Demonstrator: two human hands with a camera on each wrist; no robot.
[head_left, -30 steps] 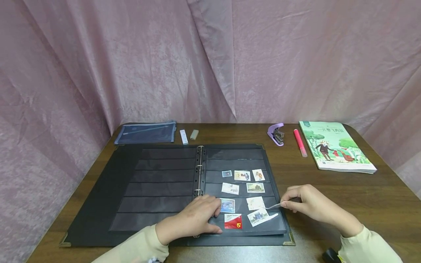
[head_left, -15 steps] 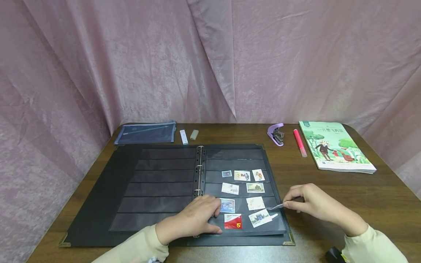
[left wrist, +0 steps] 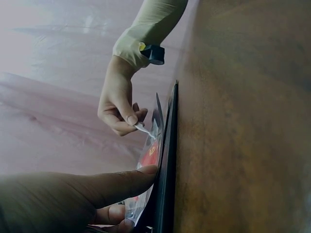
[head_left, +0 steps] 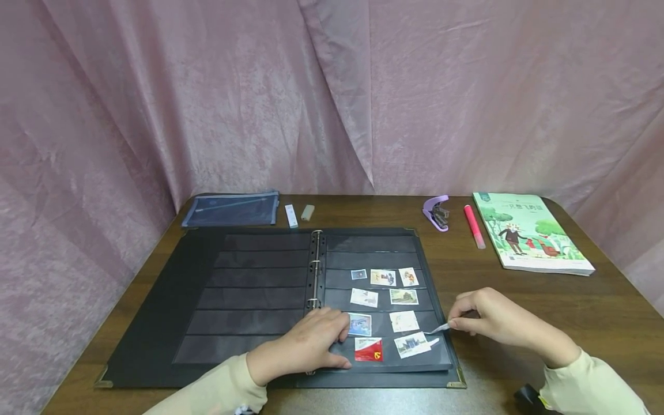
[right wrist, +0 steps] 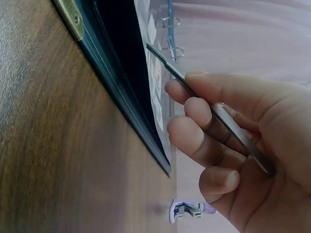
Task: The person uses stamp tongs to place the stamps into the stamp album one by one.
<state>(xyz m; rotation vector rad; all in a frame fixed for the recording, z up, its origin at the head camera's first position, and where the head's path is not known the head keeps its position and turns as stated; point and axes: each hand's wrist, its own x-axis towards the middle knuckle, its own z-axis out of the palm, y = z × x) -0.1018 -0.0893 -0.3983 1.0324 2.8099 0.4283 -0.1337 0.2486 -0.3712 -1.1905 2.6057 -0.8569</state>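
A black ring-bound stamp album (head_left: 142, 323) lies spread on the table, with several stamps in the clear strips of its right page. My left hand (head_left: 306, 340) rests on that page by the rings, beside a red and white stamp (head_left: 369, 350) and a blue stamp (head_left: 360, 324). My right hand (head_left: 493, 323), at the page's right edge, pinches metal tweezers (right wrist: 228, 124) between thumb and fingers. In the head view the tweezers' tips are close to a tilted stamp with a building picture (head_left: 412, 344) in the bottom strip. Whether they touch it is unclear.
Along the back lie a blue mesh pouch (head_left: 230, 209), a white box-shaped piece (head_left: 291, 216) and a greyish eraser-like block (head_left: 307, 212). Farther right are a purple stapler (head_left: 436, 213), a pink marker (head_left: 474, 226) and a green-covered book (head_left: 531, 233). A pink curtain (head_left: 332, 98) hangs behind.
The tilted building stamp has shifted slightly right in its strip. My right hand has drawn back a little to the right with the tweezers. The left hand stays on the page.
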